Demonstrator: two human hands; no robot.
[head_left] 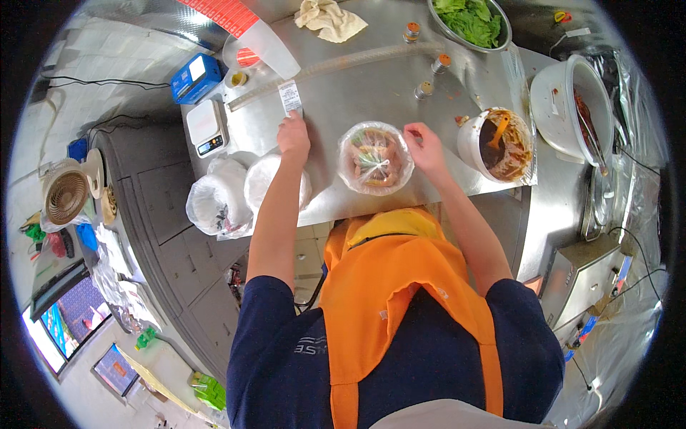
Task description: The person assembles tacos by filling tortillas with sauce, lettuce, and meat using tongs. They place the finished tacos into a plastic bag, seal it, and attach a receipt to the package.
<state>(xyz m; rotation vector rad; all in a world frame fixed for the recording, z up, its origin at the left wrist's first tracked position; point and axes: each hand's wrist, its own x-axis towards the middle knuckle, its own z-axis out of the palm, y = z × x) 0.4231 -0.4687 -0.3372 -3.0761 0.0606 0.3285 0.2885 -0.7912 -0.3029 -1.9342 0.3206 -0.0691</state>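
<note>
My left hand (293,136) is closed on the lower end of a white printed paper slip (289,97), over the steel table. To its right stands a round bowl wrapped in a clear plastic bag (375,157), gathered at the top, with pinkish and green food showing through. My right hand (426,149) is at the bowl's right rim with its fingers curled together; what they pinch, if anything, is too small to make out. Below my left forearm are a bag-lined white container (259,184) and another bag-lined tub (209,202).
Right of my right hand sits a sauce-smeared white bucket (516,159) with an orange-handled utensil. Beyond are a large white tub (554,107), a metal bowl of leafy greens (502,44), several shaker jars (424,90) and a cloth (329,21). A scale (206,129) stands left.
</note>
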